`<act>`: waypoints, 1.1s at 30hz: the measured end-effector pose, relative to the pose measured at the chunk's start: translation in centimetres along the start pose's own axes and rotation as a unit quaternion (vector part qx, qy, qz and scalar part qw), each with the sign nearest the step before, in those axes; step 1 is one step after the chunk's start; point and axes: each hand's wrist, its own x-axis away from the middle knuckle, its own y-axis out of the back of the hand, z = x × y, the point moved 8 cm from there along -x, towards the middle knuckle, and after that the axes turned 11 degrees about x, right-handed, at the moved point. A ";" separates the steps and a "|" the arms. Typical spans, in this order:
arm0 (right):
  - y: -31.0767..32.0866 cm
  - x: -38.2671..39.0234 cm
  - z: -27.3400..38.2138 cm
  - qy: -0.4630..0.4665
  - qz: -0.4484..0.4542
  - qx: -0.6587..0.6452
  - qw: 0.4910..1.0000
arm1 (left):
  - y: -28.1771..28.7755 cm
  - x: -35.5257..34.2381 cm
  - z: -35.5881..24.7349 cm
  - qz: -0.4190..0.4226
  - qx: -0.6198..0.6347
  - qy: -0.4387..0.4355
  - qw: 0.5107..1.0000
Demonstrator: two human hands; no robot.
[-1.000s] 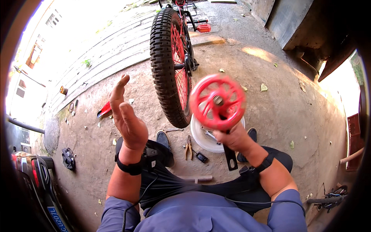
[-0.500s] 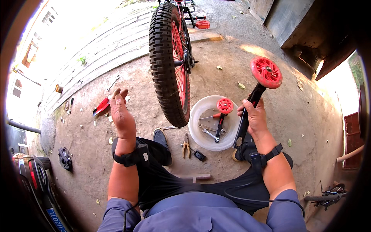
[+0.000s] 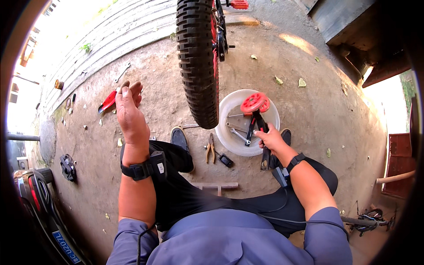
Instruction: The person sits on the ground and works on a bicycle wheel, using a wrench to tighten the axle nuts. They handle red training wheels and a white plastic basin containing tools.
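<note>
My right hand (image 3: 274, 140) is closed round the black arm of a training wheel (image 3: 253, 102), whose red wheel is slightly blurred and tops the arm. It hangs over the right part of a round, whitish plastic tub (image 3: 224, 130). In the tub lie a second training wheel (image 3: 250, 129), partly covered by the held one, a wrench (image 3: 240, 138) and other tools. My left hand (image 3: 131, 117) is raised on the left, holding nothing, its fingers stretched out. A bicycle's knobbly black tyre (image 3: 194, 53) stands ahead, between my hands.
Pliers (image 3: 210, 149) and a small black box (image 3: 225, 159) lie between my feet, with a T-shaped piece (image 3: 216, 185) nearer me. A red curved piece (image 3: 107, 102) and a wrench (image 3: 122, 72) lie to the left. A vehicle (image 3: 44, 207) stands at lower left.
My right hand has lowered the training wheel leftward, bringing its red wheel over the tub. My left hand stays open. The view has shifted, so the bicycle sits higher in the picture.
</note>
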 end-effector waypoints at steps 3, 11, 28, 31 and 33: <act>-2.8 -0.8 -2.7 -0.065 0.064 -0.024 0.996 | 0.4 0.1 -0.1 -0.007 0.021 0.010 1.000; -7.6 -4.6 -8.4 -0.071 0.059 0.083 0.992 | 0.7 -0.6 0.4 -0.004 0.049 0.033 0.998; -11.9 -9.1 -15.5 -0.087 0.025 0.103 0.991 | 0.6 -1.1 0.5 -0.008 0.040 0.058 0.998; -10.1 -7.1 -12.3 -0.117 0.045 0.040 0.991 | -0.2 -1.2 0.5 0.002 0.041 0.062 0.997; -9.5 -6.2 -11.0 -0.131 0.059 -0.049 0.988 | -0.4 -1.1 0.5 0.008 0.046 0.059 0.997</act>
